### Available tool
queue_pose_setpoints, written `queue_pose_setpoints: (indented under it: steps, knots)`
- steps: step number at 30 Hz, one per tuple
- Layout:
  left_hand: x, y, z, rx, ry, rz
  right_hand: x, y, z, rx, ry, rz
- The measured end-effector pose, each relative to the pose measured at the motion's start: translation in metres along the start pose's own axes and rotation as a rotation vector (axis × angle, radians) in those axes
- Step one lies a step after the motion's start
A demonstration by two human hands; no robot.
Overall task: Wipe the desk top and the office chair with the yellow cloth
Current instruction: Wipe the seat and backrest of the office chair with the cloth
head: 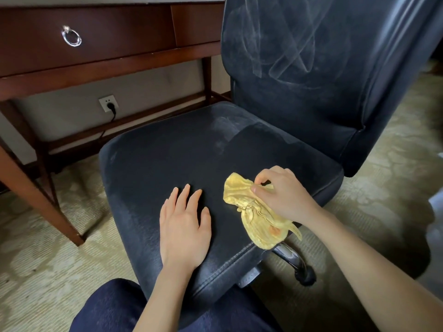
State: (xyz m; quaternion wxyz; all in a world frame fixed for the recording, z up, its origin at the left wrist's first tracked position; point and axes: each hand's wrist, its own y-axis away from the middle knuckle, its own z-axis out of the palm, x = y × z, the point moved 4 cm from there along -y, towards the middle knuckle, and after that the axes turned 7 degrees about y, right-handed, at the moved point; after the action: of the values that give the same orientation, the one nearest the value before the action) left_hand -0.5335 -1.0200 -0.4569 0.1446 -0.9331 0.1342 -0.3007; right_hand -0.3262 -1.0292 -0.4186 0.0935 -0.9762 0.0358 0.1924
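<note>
A dark office chair (167, 149) fills the middle of the head view, its seat and backrest streaked with pale dust and wipe marks. The crumpled yellow cloth (256, 219) lies on the seat's right front part, hanging slightly over the edge. My right hand (280, 192) pinches the cloth's upper end between thumb and fingers. My left hand (184, 224) rests flat on the seat to the left of the cloth, fingers straight. The brown wooden desk (107, 61) stands behind the chair at upper left; its top is out of view.
The desk has a drawer with a ring handle (71, 36) and slanted legs (40, 195) left of the chair. A wall socket with a black plug (109, 104) sits under the desk. Patterned carpet (36, 271) surrounds the chair. My knee (112, 305) is at the bottom.
</note>
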Motion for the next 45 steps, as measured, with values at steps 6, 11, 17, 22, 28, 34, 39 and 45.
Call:
queue_pose_setpoints:
  steps: [6,11,17,22,28,34,39,45]
  knots:
    - [0.001,-0.001,0.0,-0.017,-0.01,-0.002,-0.007,0.0,0.002,0.047,0.249,-0.062]
    - [0.001,0.0,0.0,-0.023,-0.021,0.0,-0.003,-0.005,-0.009,0.142,0.251,-0.078]
    - [0.0,0.0,0.0,-0.004,-0.03,0.005,0.02,-0.036,-0.076,0.486,0.43,0.042]
    - [-0.001,-0.001,0.001,0.0,-0.046,0.007,0.022,-0.051,-0.112,0.707,0.47,0.026]
    - [-0.001,-0.001,0.002,0.009,-0.054,0.013,0.012,-0.025,-0.045,0.326,0.567,-0.159]
    - [-0.003,-0.002,0.003,0.02,-0.057,0.021,0.009,-0.023,-0.053,0.093,-0.114,-0.048]
    - [-0.003,0.0,0.003,0.009,-0.048,0.018,0.047,-0.054,-0.055,0.084,0.356,0.092]
    - [-0.002,-0.003,0.002,0.016,-0.043,0.02,0.034,-0.059,-0.039,0.135,0.228,-0.095]
